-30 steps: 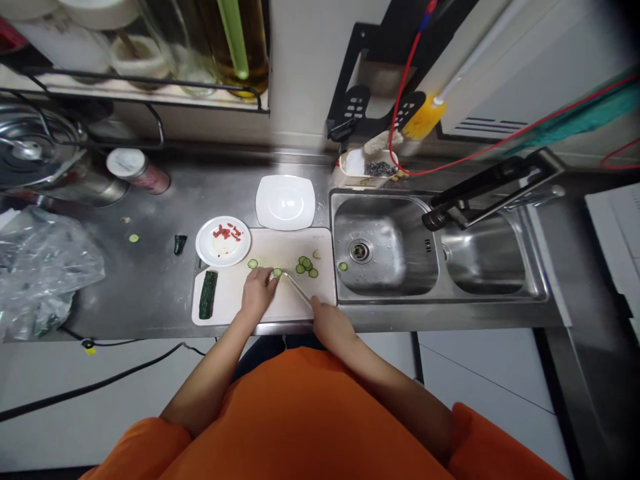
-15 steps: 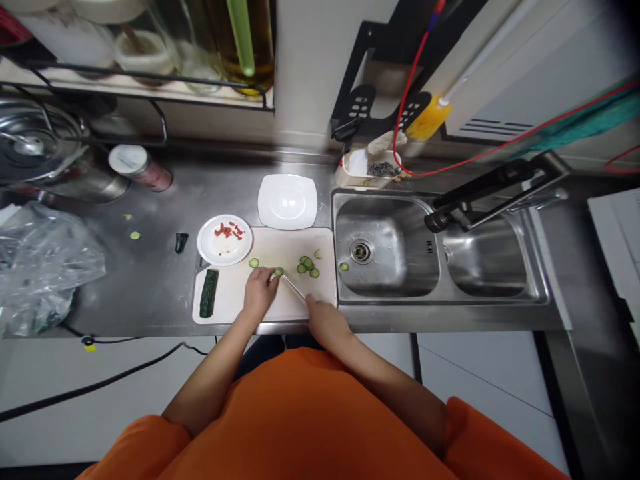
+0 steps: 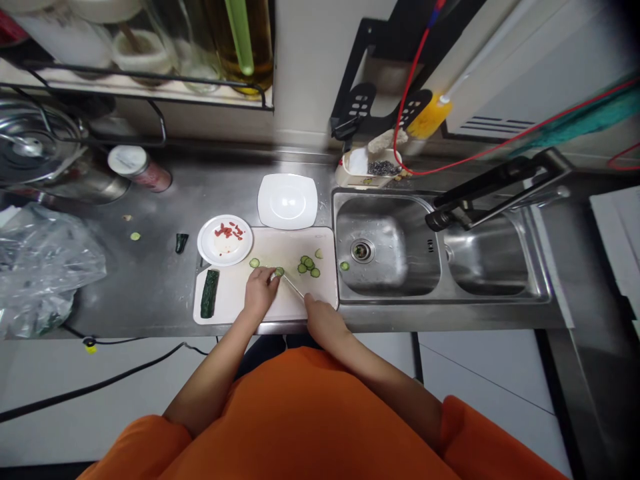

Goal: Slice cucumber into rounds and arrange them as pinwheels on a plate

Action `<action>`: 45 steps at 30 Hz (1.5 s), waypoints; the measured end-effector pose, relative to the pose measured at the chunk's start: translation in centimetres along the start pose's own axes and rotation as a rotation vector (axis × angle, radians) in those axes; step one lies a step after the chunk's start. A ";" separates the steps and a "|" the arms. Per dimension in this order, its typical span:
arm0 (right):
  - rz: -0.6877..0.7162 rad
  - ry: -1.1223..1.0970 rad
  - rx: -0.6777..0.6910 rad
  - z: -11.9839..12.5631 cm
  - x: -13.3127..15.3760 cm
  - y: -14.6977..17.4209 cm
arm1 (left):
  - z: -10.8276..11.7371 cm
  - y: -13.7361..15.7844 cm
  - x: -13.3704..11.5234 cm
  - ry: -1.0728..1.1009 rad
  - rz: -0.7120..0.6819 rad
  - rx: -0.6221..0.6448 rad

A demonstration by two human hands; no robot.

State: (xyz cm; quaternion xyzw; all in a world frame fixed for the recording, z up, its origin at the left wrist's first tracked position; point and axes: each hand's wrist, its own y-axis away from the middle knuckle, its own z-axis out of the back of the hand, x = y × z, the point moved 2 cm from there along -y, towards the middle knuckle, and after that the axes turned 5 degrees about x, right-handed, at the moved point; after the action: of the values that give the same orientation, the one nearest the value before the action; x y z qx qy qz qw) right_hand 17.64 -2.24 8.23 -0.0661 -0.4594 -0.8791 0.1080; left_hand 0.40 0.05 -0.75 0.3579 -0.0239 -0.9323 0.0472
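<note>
On the white cutting board, my left hand has its fingers closed on a small piece of cucumber. The thin blade of a knife slants up to that piece, and my right hand is wrapped round its handle. Several cut cucumber slices lie in a loose group right of the blade. One more slice rests just above my left fingers. A dark green length of cucumber lies at the board's left end. My fingers hide part of the held piece.
A white plate with red pieces overlaps the board's upper left corner. Behind the board sits a square white plate. The steel sink borders the right side. A cucumber end and a plastic bag lie leftward.
The knife and my right hand have shifted very slightly to the left. My left hand stays on the cucumber in nearly the same spot.
</note>
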 end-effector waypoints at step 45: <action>-0.034 -0.035 0.057 -1.3 -2.4 1.7 | -3.2 -7.0 -6.7 -0.148 -0.019 0.415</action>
State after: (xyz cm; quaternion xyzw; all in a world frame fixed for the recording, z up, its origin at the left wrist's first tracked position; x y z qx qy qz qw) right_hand 20.34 -3.96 8.35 -0.0705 -0.4872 -0.8661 0.0867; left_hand 7.01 7.71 0.73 0.2909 -0.2155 -0.9314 -0.0380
